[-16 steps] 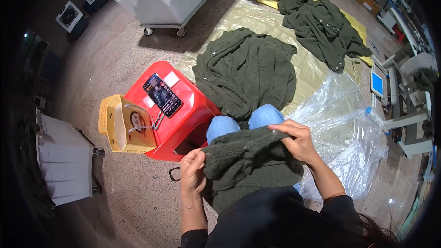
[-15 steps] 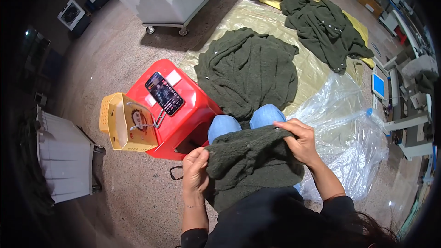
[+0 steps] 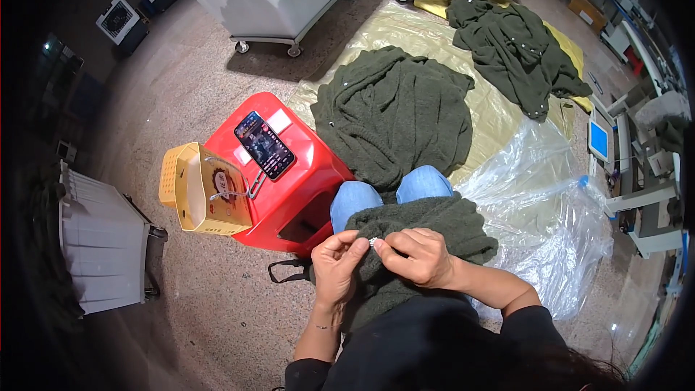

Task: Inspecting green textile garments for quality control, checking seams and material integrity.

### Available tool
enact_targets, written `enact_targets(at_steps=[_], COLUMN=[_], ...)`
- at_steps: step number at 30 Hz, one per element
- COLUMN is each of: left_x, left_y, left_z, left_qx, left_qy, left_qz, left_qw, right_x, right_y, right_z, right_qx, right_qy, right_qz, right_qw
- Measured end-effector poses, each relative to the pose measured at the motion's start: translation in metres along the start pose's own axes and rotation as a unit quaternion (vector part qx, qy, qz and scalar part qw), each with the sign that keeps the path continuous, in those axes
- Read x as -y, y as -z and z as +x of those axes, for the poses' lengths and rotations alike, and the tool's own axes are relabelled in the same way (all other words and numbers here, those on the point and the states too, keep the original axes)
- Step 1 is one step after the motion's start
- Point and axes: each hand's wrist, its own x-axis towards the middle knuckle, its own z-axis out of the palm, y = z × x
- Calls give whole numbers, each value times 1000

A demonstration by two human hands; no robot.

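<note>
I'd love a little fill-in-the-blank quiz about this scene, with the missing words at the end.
1. The left hand and right hand both hold fuzzy dark ____ cloth.
2. The phone lies on a ____ stool.
3. In the picture, the yellow basket is to the ____ of the phone.
4. The lit screen at far right is ____.

Missing words: green; red; left; blue.

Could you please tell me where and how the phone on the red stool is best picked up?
The phone is probably best gripped across its long edges, from above, toward its nearer end: it lies flat, screen up, on the stool, with both edges exposed.
</note>
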Motion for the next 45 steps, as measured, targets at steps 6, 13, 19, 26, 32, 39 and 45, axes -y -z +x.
enact_targets(at_steps=[6,13,19,26,32,39,45], left_x=[-1,-12,8,12,-15,-22,-30], left_y=[9,13,-2,-2,25,32,29], left_z=[0,5,-2,-2,15,6,-5], left_qx=[15,123,-18,-21,-35,-36,-43], left_qy=[-95,-203,-370,-318,-463,-247,-244], left_qz=[158,304,349,390,578,514,549], left_qw=[983,923,861,864,671,821,798], right_x=[-13,-34,-7,4,-23,-44,-280], right_y=[2,17,-4,-26,16,18,236], right_z=[0,21,3,-9,-3,10,150], right_qx=[107,290,111,-50,345,550,-91], right_qy=[-108,-81,-129,-142,-341,-128,-395], right_qz=[221,261,220,158,196,423,-385], right_qw=[963,917,961,976,852,709,829])
